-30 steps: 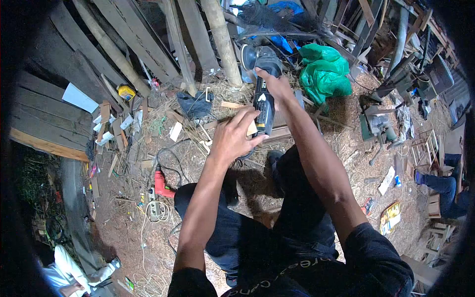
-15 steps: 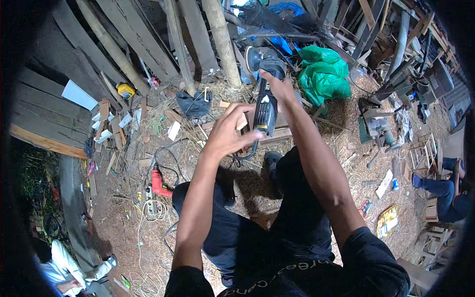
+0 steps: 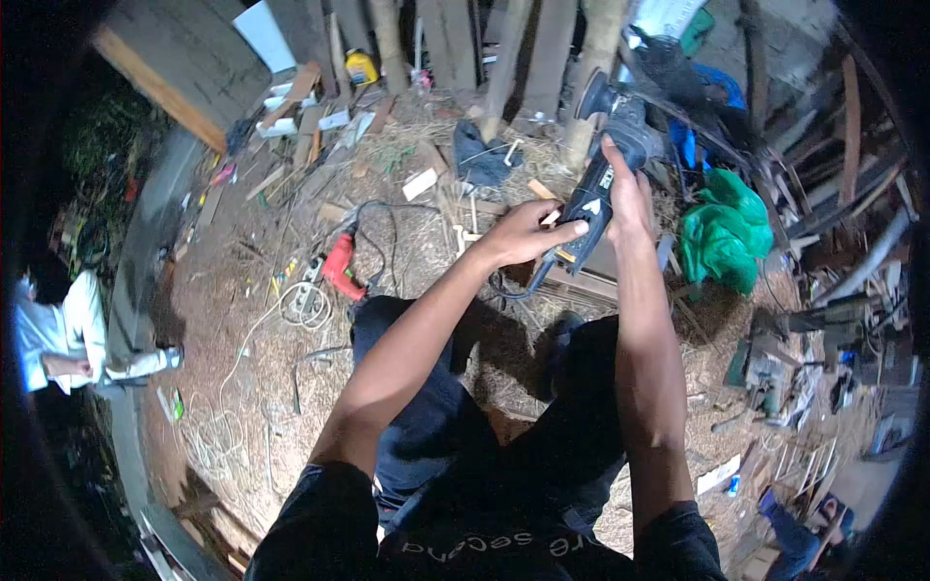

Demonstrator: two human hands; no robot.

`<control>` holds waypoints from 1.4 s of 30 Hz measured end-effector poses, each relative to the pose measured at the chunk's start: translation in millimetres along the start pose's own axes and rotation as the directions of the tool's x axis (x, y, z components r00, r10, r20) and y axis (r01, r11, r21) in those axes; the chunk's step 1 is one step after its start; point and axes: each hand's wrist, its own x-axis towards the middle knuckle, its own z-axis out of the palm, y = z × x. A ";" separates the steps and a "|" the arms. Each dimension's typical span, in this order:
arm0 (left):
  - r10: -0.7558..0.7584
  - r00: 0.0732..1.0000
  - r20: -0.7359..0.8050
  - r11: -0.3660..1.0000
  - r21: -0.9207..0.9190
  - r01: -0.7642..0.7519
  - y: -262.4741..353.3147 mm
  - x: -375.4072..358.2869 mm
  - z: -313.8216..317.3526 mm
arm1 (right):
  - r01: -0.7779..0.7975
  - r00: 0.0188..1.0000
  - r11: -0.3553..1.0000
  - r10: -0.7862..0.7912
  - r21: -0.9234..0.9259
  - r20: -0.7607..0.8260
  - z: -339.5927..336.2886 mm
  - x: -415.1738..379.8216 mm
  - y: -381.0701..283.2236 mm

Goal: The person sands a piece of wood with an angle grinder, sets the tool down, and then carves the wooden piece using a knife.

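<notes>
My right hand (image 3: pixel 630 198) is closed around the body of a black angle grinder (image 3: pixel 593 198), its thumb lying along the housing near the head. A round disc pad (image 3: pixel 595 97) at the grinder's far end faces up and to the left. My left hand (image 3: pixel 523 234) is at the grinder's rear end, with its thumb against the housing. A small pale wood piece (image 3: pixel 551 219) shows between the left thumb and fingers, partly hidden. The grinder's cord (image 3: pixel 513 293) loops down below the left hand. Boards (image 3: pixel 586 281) lie beneath the tool.
A red drill (image 3: pixel 341 266) and a power strip (image 3: pixel 308 281) with coiled cable lie on the shavings to the left. A green plastic bag (image 3: pixel 727 232) sits at right. Planks and poles (image 3: pixel 446 48) lean at the back. Another person (image 3: pixel 73 329) sits far left.
The view has turned left, so the surroundings appear shifted and rotated. The grinder now tilts more to the right, and my left thumb has come up onto its housing.
</notes>
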 end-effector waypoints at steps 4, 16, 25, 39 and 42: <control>0.019 0.999 0.051 0.994 -0.107 -0.014 -0.9 -9.0 -30.7 | 0.018 0.980 0.999 -0.027 0.048 0.196 24.4 17.2 16.5; -0.088 0.952 -0.292 0.902 0.383 0.201 -30.2 -51.3 -112.5 | -0.106 0.920 0.982 0.157 -0.156 0.360 119.9 47.6 106.5; -0.170 0.961 -0.218 0.976 -0.174 0.133 -71.1 -60.5 -181.1 | -0.201 0.814 0.957 0.282 -0.208 0.508 185.6 66.2 153.5; -0.383 0.752 -0.536 0.881 0.033 0.472 -202.7 -49.3 -222.5 | 0.151 0.828 0.648 0.329 -0.746 0.454 258.5 151.5 313.2; -0.389 0.792 -0.472 0.865 0.110 0.490 -246.6 -46.6 -248.1 | 0.335 0.831 0.502 0.242 -0.798 0.501 259.3 177.9 377.6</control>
